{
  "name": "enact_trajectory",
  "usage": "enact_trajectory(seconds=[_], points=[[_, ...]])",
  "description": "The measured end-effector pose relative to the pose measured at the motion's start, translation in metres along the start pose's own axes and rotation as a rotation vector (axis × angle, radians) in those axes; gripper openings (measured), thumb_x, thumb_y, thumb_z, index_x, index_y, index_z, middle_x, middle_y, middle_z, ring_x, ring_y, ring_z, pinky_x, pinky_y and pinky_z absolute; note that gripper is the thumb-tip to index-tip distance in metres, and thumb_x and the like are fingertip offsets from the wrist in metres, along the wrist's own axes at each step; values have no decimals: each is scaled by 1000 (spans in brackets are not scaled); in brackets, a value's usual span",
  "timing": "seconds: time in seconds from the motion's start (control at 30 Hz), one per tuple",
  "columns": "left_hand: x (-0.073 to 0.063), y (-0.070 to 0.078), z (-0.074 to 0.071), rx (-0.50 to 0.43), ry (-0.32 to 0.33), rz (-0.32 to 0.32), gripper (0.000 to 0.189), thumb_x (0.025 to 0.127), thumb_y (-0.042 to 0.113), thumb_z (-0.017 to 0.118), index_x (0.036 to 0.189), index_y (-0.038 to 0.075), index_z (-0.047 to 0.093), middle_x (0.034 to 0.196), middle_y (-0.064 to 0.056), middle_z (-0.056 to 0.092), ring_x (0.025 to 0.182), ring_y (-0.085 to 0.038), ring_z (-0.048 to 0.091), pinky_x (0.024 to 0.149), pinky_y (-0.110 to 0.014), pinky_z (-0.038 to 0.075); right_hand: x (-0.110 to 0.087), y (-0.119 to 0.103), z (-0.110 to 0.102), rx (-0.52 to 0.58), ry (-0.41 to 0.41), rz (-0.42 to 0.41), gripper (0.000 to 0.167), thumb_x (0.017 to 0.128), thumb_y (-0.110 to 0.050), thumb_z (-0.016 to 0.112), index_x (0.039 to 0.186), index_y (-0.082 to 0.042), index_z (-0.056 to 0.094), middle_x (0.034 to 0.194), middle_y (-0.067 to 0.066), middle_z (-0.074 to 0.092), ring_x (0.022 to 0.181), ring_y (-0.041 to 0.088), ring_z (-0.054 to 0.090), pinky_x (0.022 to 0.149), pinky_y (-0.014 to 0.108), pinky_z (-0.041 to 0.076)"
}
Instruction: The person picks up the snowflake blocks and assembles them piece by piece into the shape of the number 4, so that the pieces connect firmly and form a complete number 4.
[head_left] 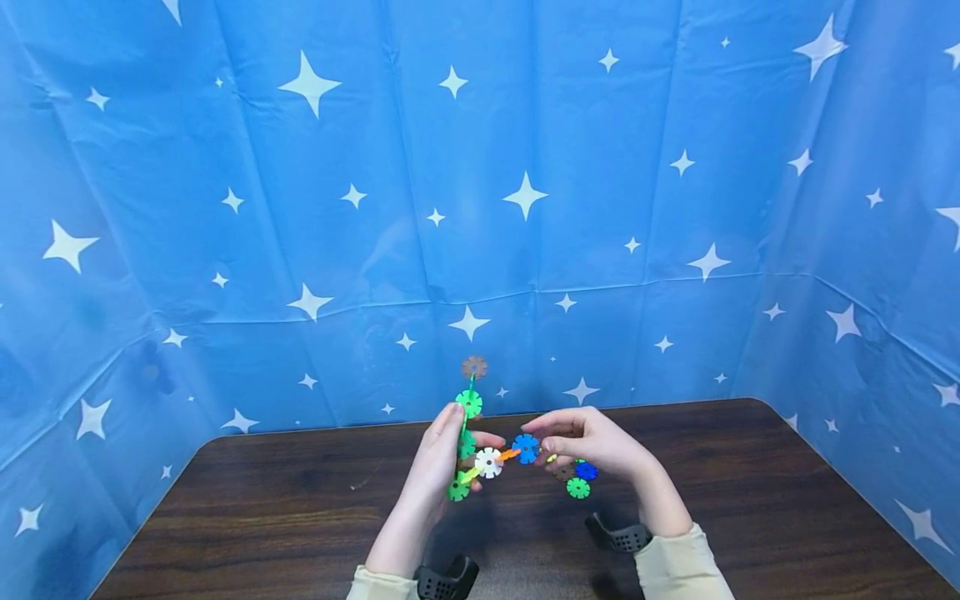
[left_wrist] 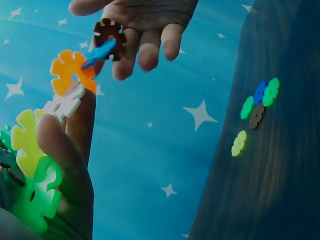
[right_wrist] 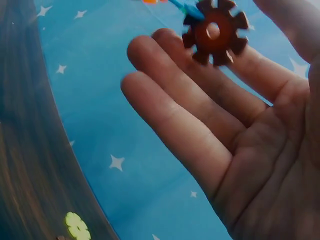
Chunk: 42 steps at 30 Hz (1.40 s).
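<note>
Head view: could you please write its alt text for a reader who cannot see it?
A person's left hand holds a bent chain of colourful slotted discs above a dark wooden table, while the right hand is beside the chain's blue disc. Loose discs lie on the table, some partly hidden by the right hand; a blue backdrop with white stars hangs behind.

Discs (head_left: 586,472) on table (head_left: 285,500), curtain (head_left: 487,125) behind

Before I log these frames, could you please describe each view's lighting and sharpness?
Head: bright overall, the white disc showing clear notches; left wrist: the green disc glows while the table looks dark; right wrist: soft detail, the brown disc dark beside the brighter backdrop.
</note>
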<state>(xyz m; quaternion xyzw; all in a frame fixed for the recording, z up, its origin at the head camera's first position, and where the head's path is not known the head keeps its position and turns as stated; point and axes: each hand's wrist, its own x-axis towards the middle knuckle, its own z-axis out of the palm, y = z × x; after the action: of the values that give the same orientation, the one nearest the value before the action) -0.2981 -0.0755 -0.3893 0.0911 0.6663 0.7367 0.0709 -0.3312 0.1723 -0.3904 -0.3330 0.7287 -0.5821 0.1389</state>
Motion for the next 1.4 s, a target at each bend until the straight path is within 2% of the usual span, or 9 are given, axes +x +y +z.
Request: enact_trajectory(seconds=[0.2,0.33,0.43,0.67,0.77,0.93,1.07,1.33,1.4], points=[[1,-2,1,-17,-15,-12,52,104,49,31,132,6,38,98,-11,68,63,-15,61,47,-23,48,5,2,10,24,-29,43,28,94,-7,63,117,9,63,95,23,69,83,39,69,73,53,55],[3,-3,2,-9,-29,-15,49,102,44,46,127,2,44,101,-13,69,62,-13,58,53,-25,50,8,1,13,-10,23,53,23,97,-10,59,113,6,64,92,16,68,82,46,66,69,49,57],[5,-5,3,6,-39,-8,47,98,38,58,124,0,49,103,-14,69,65,-13,59,59,-29,53,9,-1,15,-22,72,51,23,98,-12,56,113,6,63,88,17,66,80,49,65,68,47,57],[7,-9,6,11,-46,-5,47,92,22,68,131,0,50,106,-9,65,83,-16,63,69,-34,54,10,-2,18,-18,136,12,21,98,-10,55,109,8,61,83,17,64,74,30,68,70,49,56],[6,-10,6,6,-49,-3,47,94,25,66,131,2,49,109,-11,64,82,-18,60,63,-30,53,11,-2,19,-21,149,-2,22,99,-10,55,110,9,60,86,13,65,75,26,68,70,50,56],[4,-11,4,17,-86,16,41,101,31,55,133,10,43,115,-13,64,82,-26,68,45,-24,48,12,-2,21,-32,174,-6,22,99,-9,55,110,9,60,90,11,64,79,38,67,70,47,57],[3,-8,4,11,-94,2,40,103,34,49,135,14,37,119,-13,61,76,-26,71,39,-21,42,14,-3,24,-40,198,-8,20,99,-10,55,109,5,62,90,12,63,80,44,66,71,48,56],[1,-5,5,-2,-74,-21,49,99,42,55,139,18,40,84,-10,56,45,-12,54,38,-21,37,15,-5,27,-67,216,-18,22,99,-13,57,111,5,62,86,11,64,75,30,67,69,41,57],[0,-4,5,9,-60,-21,51,97,43,58,138,17,43,82,-9,56,43,-11,49,37,-21,37,15,-6,28,-69,208,-15,22,99,-13,57,111,5,61,87,11,64,75,30,67,70,42,57]])
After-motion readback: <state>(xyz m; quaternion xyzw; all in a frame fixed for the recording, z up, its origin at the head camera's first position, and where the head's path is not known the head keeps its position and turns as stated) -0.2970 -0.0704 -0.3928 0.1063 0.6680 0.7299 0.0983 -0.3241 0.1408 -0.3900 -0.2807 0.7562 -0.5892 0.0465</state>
